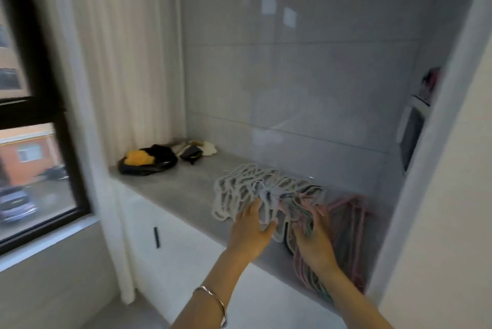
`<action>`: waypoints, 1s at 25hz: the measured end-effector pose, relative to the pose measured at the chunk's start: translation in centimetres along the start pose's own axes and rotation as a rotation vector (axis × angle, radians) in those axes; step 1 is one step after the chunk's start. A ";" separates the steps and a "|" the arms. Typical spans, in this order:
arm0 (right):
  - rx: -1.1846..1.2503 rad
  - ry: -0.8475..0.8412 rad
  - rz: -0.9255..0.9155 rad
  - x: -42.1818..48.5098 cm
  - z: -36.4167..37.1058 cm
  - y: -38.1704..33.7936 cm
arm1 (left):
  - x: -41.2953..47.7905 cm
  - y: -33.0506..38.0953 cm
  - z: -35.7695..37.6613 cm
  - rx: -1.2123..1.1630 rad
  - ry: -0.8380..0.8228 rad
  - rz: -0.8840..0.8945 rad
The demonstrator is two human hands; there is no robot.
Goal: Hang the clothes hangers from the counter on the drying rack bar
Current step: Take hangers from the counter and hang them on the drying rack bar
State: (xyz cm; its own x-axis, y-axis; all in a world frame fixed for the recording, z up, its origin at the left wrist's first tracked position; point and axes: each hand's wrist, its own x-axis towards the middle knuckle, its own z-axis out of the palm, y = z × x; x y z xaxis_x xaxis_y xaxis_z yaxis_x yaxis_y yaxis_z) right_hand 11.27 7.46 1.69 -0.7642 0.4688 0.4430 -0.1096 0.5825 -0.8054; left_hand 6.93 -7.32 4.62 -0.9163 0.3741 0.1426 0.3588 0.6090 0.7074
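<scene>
A tangled heap of clothes hangers (pixel 247 185), white and grey on the left and pink (pixel 351 225) on the right, lies on the grey counter (pixel 183 190). My left hand (pixel 251 233) reaches into the grey hangers, thumb and fingers spread around a few of them. Just right of it, my right hand (pixel 315 238) lies on the middle of the heap with its fingers curled among the hangers. The frame is blurred, so I cannot tell how firm either hold is. No drying rack bar is in view.
A black bag with something yellow (pixel 145 161) and small cloth items (pixel 197 151) sit at the counter's far left by the white curtain (pixel 125 62). White cabinets (pixel 170 238) stand below. A window (pixel 32 169) is on the left, a wall edge (pixel 426 169) on the right.
</scene>
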 end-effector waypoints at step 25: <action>-0.211 0.491 0.446 4.4 2.3 9.3 | 12.4 -5.0 5.9 -0.137 -0.285 0.079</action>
State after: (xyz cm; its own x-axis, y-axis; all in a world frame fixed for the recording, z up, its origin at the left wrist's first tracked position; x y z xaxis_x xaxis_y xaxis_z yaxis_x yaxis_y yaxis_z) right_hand 5.39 13.38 -4.72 -0.3264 0.9104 0.2542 0.3118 0.3576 -0.8803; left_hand -5.20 -1.61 -1.25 -0.7927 0.6094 0.0150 0.3820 0.4774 0.7913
